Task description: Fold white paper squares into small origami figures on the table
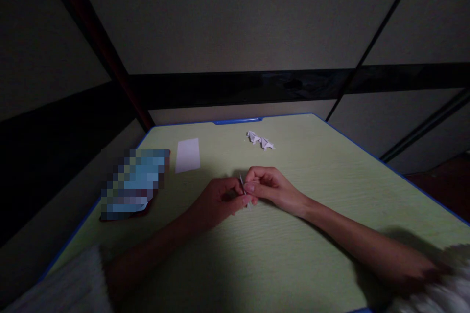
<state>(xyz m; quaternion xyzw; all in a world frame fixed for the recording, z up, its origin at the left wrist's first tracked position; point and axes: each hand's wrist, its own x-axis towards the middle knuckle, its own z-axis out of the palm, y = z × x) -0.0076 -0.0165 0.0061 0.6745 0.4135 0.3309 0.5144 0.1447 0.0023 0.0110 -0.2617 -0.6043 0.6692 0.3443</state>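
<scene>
Over the middle of the table, my left hand (222,200) and my right hand (273,187) meet, fingertips close together. Between them is a small folded piece of paper (241,179), mostly hidden by the fingers; only a thin pointed end and a pale bit below show. Both hands pinch it with thumb and fingers. Beyond the hands lie two small white folded paper figures (253,137), side by side and nearly touching. A flat white sheet of paper (188,155) rests to the left of them.
A blurred-out flat object with a dark red edge (167,168) lies at the table's left side. The pale green table (312,274) has a blue rim and a blue handle-like piece (238,121) at its far edge. Panelled walls (235,14) stand behind it.
</scene>
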